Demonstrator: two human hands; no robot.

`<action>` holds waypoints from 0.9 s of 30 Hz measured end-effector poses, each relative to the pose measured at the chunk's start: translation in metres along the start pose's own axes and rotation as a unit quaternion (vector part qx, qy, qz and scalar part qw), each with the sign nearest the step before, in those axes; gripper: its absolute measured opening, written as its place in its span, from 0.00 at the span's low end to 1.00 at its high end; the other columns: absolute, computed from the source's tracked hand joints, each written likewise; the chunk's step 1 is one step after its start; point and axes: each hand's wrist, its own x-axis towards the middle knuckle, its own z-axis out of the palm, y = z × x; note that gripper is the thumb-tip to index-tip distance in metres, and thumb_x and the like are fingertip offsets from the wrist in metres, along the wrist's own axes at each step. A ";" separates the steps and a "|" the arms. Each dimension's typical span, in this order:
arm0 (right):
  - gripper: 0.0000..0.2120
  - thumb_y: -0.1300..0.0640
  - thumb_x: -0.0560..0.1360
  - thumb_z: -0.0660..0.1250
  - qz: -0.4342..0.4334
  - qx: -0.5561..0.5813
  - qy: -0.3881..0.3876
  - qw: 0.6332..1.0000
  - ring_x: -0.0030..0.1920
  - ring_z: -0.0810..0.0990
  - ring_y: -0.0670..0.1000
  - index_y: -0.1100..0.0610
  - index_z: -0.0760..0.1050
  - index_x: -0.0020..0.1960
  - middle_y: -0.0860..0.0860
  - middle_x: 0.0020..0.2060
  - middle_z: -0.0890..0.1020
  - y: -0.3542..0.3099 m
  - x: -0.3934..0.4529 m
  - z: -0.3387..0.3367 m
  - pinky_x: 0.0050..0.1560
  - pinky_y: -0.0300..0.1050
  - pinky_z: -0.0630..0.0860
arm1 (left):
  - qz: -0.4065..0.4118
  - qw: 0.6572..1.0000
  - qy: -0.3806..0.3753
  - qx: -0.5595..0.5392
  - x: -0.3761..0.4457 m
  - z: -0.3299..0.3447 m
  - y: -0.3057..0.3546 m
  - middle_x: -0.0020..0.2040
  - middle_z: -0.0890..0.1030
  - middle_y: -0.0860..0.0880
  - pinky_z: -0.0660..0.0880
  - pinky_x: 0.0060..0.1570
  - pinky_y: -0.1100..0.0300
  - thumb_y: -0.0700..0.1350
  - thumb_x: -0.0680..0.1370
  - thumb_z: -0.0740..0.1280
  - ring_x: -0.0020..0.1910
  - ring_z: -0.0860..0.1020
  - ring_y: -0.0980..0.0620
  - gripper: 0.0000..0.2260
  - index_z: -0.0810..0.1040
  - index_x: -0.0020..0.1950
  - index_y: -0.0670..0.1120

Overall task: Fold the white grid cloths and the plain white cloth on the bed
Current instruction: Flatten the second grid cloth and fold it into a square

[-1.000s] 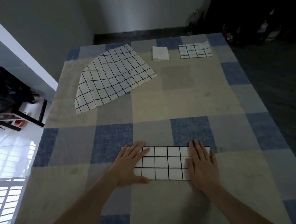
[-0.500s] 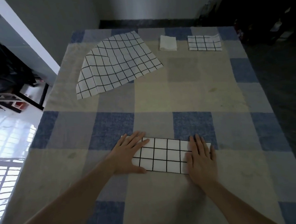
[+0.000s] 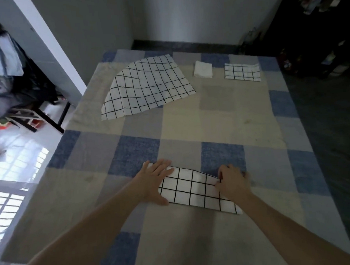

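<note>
- Lying folded at twelve to one o'clock on the bed (image 3: pixel 220 113) are the plain white cloth (image 3: pixel 203 69) and a small grid cloth (image 3: pixel 242 73); the big grid cloth (image 3: pixel 147 89) at eleven is waiting unfolded
- Pressing flat with spread fingers, the left hand (image 3: pixel 152 180) is holding the near grid strip (image 3: pixel 194 190) at six o'clock
- Curling where it was lying flat half a second ago, the right hand (image 3: pixel 232 182) is pinching the strip's right end, now lifting for another fold

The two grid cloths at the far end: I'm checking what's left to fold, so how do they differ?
The big grid cloth on the far left lies spread open and rumpled; the small grid cloth on the far right is folded into a compact rectangle. The big one covers far more of the bed. Both are white with black grid lines.
</note>
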 end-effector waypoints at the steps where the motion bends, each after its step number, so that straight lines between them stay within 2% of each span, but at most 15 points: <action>1: 0.10 0.55 0.72 0.67 -0.001 0.024 -0.009 1.000 0.48 0.76 0.52 0.51 0.65 0.45 0.48 0.41 0.73 0.000 0.001 -0.006 0.54 0.49 0.70 | -0.012 1.000 0.000 0.002 -0.001 -0.004 0.005 0.79 0.35 0.50 0.36 0.72 0.41 0.73 0.67 0.64 0.77 0.35 0.48 0.52 0.41 0.79 0.51; 3: 0.09 0.58 0.74 0.67 -0.015 0.073 -0.021 0.997 0.42 0.76 0.52 0.53 0.66 0.46 0.49 0.39 0.75 0.002 0.001 -0.018 0.43 0.46 0.72 | -0.046 0.999 -0.006 0.000 -0.004 -0.010 0.018 0.79 0.38 0.49 0.37 0.73 0.41 0.69 0.68 0.68 0.77 0.37 0.45 0.51 0.43 0.79 0.50; 5: 0.07 0.61 0.74 0.66 -0.048 0.125 -0.028 0.991 0.41 0.75 0.51 0.54 0.68 0.45 0.49 0.38 0.75 0.005 -0.003 -0.030 0.39 0.45 0.72 | -0.073 0.997 -0.016 0.005 -0.006 -0.014 0.034 0.79 0.37 0.46 0.36 0.73 0.42 0.65 0.70 0.69 0.77 0.36 0.42 0.50 0.42 0.79 0.47; 8: 0.06 0.61 0.75 0.65 -0.114 0.136 -0.023 0.984 0.42 0.76 0.49 0.51 0.70 0.47 0.46 0.40 0.76 0.005 -0.015 -0.051 0.42 0.46 0.75 | -0.093 0.993 0.019 -0.070 -0.004 -0.023 0.056 0.78 0.34 0.46 0.34 0.72 0.44 0.60 0.71 0.70 0.76 0.33 0.42 0.49 0.40 0.79 0.47; 10: 0.07 0.60 0.76 0.64 -0.151 0.124 -0.022 0.981 0.46 0.77 0.48 0.51 0.71 0.52 0.46 0.46 0.78 0.003 -0.021 -0.063 0.46 0.45 0.76 | -0.078 0.983 0.094 -0.136 -0.001 -0.035 0.065 0.77 0.34 0.51 0.35 0.73 0.47 0.58 0.73 0.69 0.77 0.34 0.45 0.46 0.41 0.79 0.50; 12: 0.08 0.59 0.76 0.63 -0.176 0.116 -0.011 0.977 0.48 0.78 0.48 0.51 0.72 0.55 0.46 0.48 0.79 0.000 -0.028 -0.076 0.48 0.46 0.78 | -0.046 0.970 0.168 -0.168 0.004 -0.053 0.073 0.79 0.41 0.51 0.40 0.74 0.49 0.54 0.74 0.68 0.78 0.39 0.47 0.38 0.51 0.78 0.53; 14: 0.08 0.58 0.76 0.63 -0.197 0.130 0.018 0.972 0.45 0.78 0.48 0.50 0.72 0.54 0.45 0.46 0.79 -0.003 -0.037 -0.089 0.45 0.47 0.78 | -0.022 0.968 0.197 -0.157 0.010 -0.074 0.076 0.78 0.58 0.50 0.47 0.74 0.50 0.53 0.76 0.67 0.77 0.53 0.49 0.25 0.66 0.72 0.53; 16: 0.08 0.57 0.75 0.65 -0.207 0.163 0.046 0.964 0.43 0.78 0.45 0.48 0.72 0.53 0.41 0.42 0.78 -0.001 -0.044 -0.100 0.43 0.43 0.77 | -0.022 0.975 0.187 -0.122 0.015 -0.091 0.077 0.65 0.76 0.50 0.59 0.71 0.52 0.54 0.78 0.65 0.67 0.70 0.49 0.14 0.77 0.62 0.52; 18: 0.09 0.57 0.73 0.67 -0.208 0.201 0.064 0.955 0.43 0.78 0.43 0.47 0.73 0.51 0.38 0.40 0.77 0.005 -0.048 -0.112 0.42 0.41 0.76 | -0.034 0.973 0.176 -0.145 0.017 -0.100 0.074 0.52 0.82 0.52 0.70 0.59 0.54 0.54 0.78 0.64 0.55 0.77 0.50 0.10 0.81 0.53 0.51; 19: 0.10 0.57 0.72 0.68 -0.209 0.225 0.074 0.949 0.42 0.78 0.42 0.46 0.73 0.50 0.38 0.39 0.78 0.009 -0.049 -0.119 0.42 0.42 0.76 | -0.032 0.967 0.173 -0.185 0.017 -0.103 0.072 0.49 0.83 0.52 0.72 0.50 0.58 0.53 0.79 0.65 0.50 0.78 0.52 0.10 0.81 0.51 0.50; 21: 0.10 0.57 0.71 0.70 -0.212 0.272 0.089 0.935 0.40 0.78 0.41 0.45 0.73 0.48 0.40 0.39 0.80 0.017 -0.050 -0.133 0.42 0.42 0.77 | -0.013 0.950 0.163 -0.266 0.015 -0.108 0.069 0.43 0.82 0.50 0.68 0.39 0.62 0.51 0.79 0.66 0.41 0.76 0.56 0.09 0.81 0.46 0.47; 24: 0.11 0.56 0.72 0.72 -0.210 0.316 0.093 0.920 0.41 0.79 0.41 0.45 0.74 0.50 0.44 0.41 0.80 0.026 -0.047 -0.159 0.40 0.35 0.76 | 0.033 0.935 0.149 -0.321 0.011 -0.119 0.068 0.33 0.76 0.51 0.66 0.34 0.64 0.50 0.78 0.67 0.32 0.71 0.60 0.11 0.77 0.38 0.46; 27: 0.13 0.55 0.71 0.73 -0.210 0.327 0.101 0.916 0.41 0.79 0.43 0.45 0.75 0.53 0.45 0.43 0.80 0.033 -0.040 -0.183 0.38 0.32 0.75 | 0.046 0.925 0.118 -0.359 0.007 -0.131 0.073 0.30 0.69 0.53 0.64 0.33 0.64 0.50 0.77 0.69 0.29 0.66 0.60 0.15 0.74 0.35 0.43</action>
